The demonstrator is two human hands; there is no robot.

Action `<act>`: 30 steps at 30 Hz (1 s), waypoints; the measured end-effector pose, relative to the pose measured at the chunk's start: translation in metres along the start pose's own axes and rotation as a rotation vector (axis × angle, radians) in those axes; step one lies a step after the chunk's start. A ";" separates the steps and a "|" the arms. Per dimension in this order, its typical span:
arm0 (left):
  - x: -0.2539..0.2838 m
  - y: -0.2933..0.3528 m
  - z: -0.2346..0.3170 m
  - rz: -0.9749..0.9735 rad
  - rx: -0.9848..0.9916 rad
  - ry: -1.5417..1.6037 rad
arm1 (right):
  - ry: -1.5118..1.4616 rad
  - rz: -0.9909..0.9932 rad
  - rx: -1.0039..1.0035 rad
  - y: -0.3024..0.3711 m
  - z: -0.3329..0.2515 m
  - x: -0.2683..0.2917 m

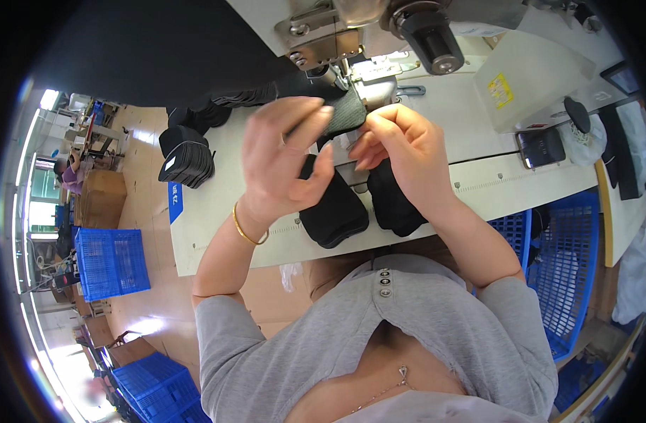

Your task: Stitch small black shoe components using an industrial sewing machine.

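Observation:
A small dark grey-green fabric piece with a black edge (345, 113) lies under the working end of a sewing machine (330, 42). My right hand (411, 151) pinches the right side of this piece between thumb and fingertips. My left hand (281, 155), slightly blurred, hovers left of it with fingers apart; whether its fingertips touch the fabric is hard to see. Below the hands, near the table's front edge, lie a stack of black fabric pieces (335, 215) and a second black bundle (395, 204), partly covered by my right hand.
More black pieces (185, 158) are stacked on the white table (224, 211) at left. A phone (541, 148) lies at right, near a white machine housing (531, 81). Blue crates (111, 262) stand on the floor at left; another blue crate (566, 268) is right of my lap. Someone sits far left.

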State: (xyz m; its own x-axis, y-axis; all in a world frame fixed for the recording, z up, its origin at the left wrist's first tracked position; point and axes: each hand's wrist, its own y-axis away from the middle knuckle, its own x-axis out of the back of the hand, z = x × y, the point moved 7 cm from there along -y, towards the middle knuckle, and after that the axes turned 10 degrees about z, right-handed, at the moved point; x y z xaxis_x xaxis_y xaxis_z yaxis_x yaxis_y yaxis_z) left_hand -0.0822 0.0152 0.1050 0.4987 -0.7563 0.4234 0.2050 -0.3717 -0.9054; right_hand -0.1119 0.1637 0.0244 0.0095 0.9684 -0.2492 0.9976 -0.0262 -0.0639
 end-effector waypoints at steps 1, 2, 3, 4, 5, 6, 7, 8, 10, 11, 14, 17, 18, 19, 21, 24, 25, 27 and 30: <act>-0.004 0.002 0.002 -0.002 -0.043 -0.007 | -0.001 -0.003 -0.005 0.001 0.005 -0.002; -0.009 0.004 0.002 -0.004 -0.085 -0.013 | 0.045 -0.003 0.041 0.003 0.009 -0.004; -0.012 0.004 0.001 -0.008 -0.080 -0.005 | 0.095 0.007 0.083 0.005 0.010 -0.005; -0.015 0.004 0.001 -0.009 -0.101 -0.017 | 0.096 0.014 0.075 0.008 0.011 -0.008; -0.017 0.004 0.004 -0.010 -0.123 -0.030 | -0.025 -0.033 0.095 0.013 0.008 -0.018; -0.019 0.004 0.004 -0.011 -0.123 -0.022 | -0.146 -0.081 0.122 0.016 0.004 -0.026; -0.019 0.004 0.003 -0.016 -0.109 -0.034 | -0.213 -0.122 0.094 0.019 0.005 -0.031; -0.020 0.004 0.002 -0.020 -0.094 -0.047 | -0.211 -0.117 0.094 0.021 0.007 -0.034; -0.020 0.005 0.000 -0.018 -0.105 -0.036 | -0.291 -0.106 0.087 0.022 0.010 -0.038; -0.019 0.005 -0.001 -0.017 -0.118 -0.025 | -0.315 -0.138 0.054 0.025 0.010 -0.041; -0.018 0.000 -0.001 -0.058 -0.146 -0.032 | -0.429 -0.093 0.055 0.029 0.006 -0.050; -0.016 -0.005 -0.005 -0.079 -0.166 -0.008 | -0.450 -0.100 0.011 0.031 0.007 -0.060; -0.015 -0.005 -0.007 -0.072 -0.162 -0.015 | -0.488 -0.070 0.023 0.030 0.005 -0.060; -0.015 -0.005 -0.008 -0.075 -0.162 -0.009 | -0.483 -0.078 0.022 0.030 0.006 -0.061; -0.014 -0.005 -0.009 -0.076 -0.162 -0.005 | -0.382 -0.086 0.040 0.030 0.010 -0.061; -0.015 -0.005 -0.010 -0.090 -0.173 -0.004 | -0.399 -0.069 0.060 0.027 0.011 -0.062; -0.015 -0.005 -0.011 -0.083 -0.174 0.001 | -0.401 -0.069 0.059 0.027 0.010 -0.063; -0.016 -0.005 -0.012 -0.077 -0.177 0.006 | -0.431 -0.075 0.050 0.026 0.008 -0.063; -0.017 -0.006 -0.013 -0.068 -0.190 -0.008 | -0.432 -0.079 0.045 0.023 0.007 -0.062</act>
State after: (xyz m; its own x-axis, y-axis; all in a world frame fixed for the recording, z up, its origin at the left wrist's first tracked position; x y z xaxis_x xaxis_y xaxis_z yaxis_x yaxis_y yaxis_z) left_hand -0.1030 0.0237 0.1037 0.4962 -0.7220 0.4822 0.0761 -0.5171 -0.8526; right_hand -0.0902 0.1010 0.0312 -0.1057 0.7754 -0.6225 0.9901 0.0237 -0.1386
